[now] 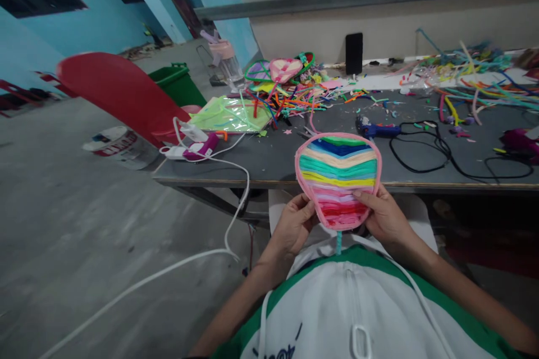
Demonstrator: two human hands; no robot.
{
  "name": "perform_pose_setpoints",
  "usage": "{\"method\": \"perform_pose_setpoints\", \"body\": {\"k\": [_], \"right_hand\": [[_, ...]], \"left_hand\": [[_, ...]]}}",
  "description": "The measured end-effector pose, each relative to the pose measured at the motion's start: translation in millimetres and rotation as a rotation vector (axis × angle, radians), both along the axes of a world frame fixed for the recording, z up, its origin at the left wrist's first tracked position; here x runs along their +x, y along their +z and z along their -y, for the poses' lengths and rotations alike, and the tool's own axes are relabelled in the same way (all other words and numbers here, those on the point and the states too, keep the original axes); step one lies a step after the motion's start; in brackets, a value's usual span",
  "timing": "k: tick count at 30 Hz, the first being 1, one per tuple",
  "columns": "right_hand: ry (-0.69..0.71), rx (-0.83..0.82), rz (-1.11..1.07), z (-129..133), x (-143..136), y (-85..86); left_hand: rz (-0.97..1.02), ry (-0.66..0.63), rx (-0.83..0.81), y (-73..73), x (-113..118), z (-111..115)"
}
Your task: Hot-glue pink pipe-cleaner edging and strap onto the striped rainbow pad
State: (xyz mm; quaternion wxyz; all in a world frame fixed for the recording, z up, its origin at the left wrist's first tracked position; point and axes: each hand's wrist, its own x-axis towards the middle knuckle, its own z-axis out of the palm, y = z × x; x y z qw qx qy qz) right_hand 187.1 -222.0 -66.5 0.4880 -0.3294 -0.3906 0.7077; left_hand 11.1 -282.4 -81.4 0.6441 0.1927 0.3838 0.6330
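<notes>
Between my two hands is a striped pipe-cleaner fan (339, 171) with a pink rim and bands of green, blue, cream, teal, yellow, pink and red. A short twisted teal stem (339, 243) points down from its lower end, toward my shirt. My left hand (298, 219) pinches the lower left edge between thumb and fingers. On the lower right edge my right hand (382, 210) grips, its thumb lying over the front stripes. The fan is held up in front of the table's near edge. Most fingertips are hidden behind it.
A blue glue gun (379, 130) with a black cord lies behind the fan. Colourful pipe cleaners (290, 98) pile up near a clear tumbler (229, 64). A black phone (354, 53) leans upright at the back. White cable (246, 179) hangs over the front edge beside a red chair (122, 95).
</notes>
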Motion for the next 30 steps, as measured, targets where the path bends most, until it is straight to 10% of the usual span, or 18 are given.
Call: {"method": "perform_pose_setpoints", "body": {"k": [18,30], "right_hand": [[-0.018,-0.075,-0.084,13.8,-5.8,8.9],[-0.021,-0.109,-0.136,9.5,-3.1,0.8]], "left_hand": [[-0.464,0.084,0.066,16.7,-8.2,-4.5],[-0.355,0.089,0.065,24.4,-23.0,-3.8]]}}
